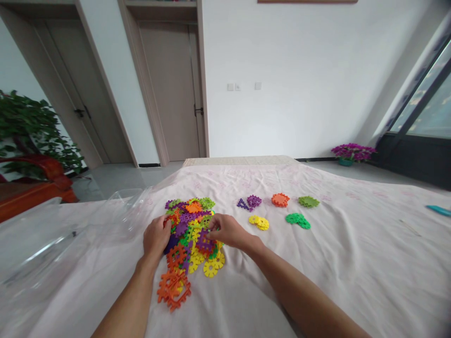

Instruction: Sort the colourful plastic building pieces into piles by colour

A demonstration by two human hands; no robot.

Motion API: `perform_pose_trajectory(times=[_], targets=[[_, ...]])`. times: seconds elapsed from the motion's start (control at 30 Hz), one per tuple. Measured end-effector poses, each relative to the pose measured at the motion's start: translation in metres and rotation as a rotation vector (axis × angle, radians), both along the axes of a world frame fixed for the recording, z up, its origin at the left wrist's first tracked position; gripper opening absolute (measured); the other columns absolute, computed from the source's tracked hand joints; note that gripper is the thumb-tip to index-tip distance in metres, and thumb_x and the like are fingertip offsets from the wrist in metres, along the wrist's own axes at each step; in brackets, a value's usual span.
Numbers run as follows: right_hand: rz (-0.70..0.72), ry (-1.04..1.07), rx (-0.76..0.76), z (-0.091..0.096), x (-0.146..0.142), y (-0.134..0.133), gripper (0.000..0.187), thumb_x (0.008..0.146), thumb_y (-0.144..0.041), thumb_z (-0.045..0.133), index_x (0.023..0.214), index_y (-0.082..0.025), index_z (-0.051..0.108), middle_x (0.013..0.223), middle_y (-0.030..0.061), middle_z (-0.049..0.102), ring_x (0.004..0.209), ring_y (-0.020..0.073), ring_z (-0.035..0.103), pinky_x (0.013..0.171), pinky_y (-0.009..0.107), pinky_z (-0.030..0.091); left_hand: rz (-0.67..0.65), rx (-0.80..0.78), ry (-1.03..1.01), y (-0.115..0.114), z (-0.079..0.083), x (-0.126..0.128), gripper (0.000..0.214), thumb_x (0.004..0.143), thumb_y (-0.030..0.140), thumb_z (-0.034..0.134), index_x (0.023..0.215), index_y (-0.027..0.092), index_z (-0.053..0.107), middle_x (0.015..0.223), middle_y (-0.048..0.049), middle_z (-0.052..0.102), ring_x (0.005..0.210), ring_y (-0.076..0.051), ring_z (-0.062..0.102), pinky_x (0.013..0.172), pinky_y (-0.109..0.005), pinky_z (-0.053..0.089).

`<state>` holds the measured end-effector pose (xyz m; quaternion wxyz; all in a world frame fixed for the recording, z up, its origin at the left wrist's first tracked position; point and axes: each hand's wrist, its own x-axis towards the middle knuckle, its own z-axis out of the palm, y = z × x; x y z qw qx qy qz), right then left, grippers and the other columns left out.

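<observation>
A heaped pile of plastic gear-edged building pieces [192, 230] in purple, orange, yellow and green lies on the cloth between my hands. At the pile's left edge, my left hand [156, 236] has its fingers curled in beside an orange-red piece [174, 218]; what they grip is hidden. My right hand [228, 230] reaches over the right side, thumb and fingers pinched on a purple square piece [204, 241]. Orange square frames [174, 289] spill out toward me, and yellow notched discs [210, 268] rest at the near right of the pile.
Right of the pile, small sorted groups sit apart: purple pieces [254, 202], yellow discs [260, 222], orange gears [280, 200], green discs [298, 220] and olive-green gears [308, 202]. Clear plastic packaging [45, 244] covers the left side. A blue object [439, 210] lies far right on the cloth.
</observation>
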<state>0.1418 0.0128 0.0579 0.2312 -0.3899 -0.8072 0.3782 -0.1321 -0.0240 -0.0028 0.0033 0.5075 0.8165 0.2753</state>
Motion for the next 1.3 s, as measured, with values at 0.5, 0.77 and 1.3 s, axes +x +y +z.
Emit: perform_pose_trajectory(times=[0.5, 0.77, 1.3], targets=[[-0.583, 0.697, -0.263, -0.013, 0.054, 0.071, 0.03, 0.071, -0.028, 0.072, 0.095, -0.017, 0.058, 0.082, 0.0032, 0.068, 0.07, 0.0147, 0.067, 0.063, 0.026, 0.057, 0.01, 0.0, 0.006, -0.001, 0.003, 0.002, 0.045, 0.096, 0.038, 0.038, 0.124, 0.02, 0.068, 0.125, -0.0112, 0.07, 0.115, -0.026, 0.064, 0.095, -0.035, 0.048], [-0.237, 0.089, -0.154, -0.015, 0.068, 0.071, 0.029, 0.074, -0.028, 0.071, 0.1, -0.015, 0.072, 0.081, 0.0028, 0.071, 0.067, 0.0134, 0.064, 0.055, 0.02, 0.044, -0.007, 0.007, 0.025, 0.001, -0.003, -0.002, 0.045, 0.097, 0.04, 0.037, 0.124, 0.019, 0.067, 0.126, -0.0116, 0.07, 0.116, -0.026, 0.064, 0.096, -0.035, 0.048], [-0.172, 0.094, -0.037, 0.0, 0.079, 0.072, 0.02, 0.078, -0.031, 0.07, 0.09, -0.014, 0.073, 0.069, -0.0003, 0.067, 0.061, 0.011, 0.059, 0.055, 0.02, 0.04, -0.018, 0.006, 0.002, 0.002, -0.008, -0.005, 0.048, 0.097, 0.041, 0.036, 0.126, 0.02, 0.067, 0.129, -0.0119, 0.068, 0.118, -0.028, 0.063, 0.098, -0.038, 0.048]])
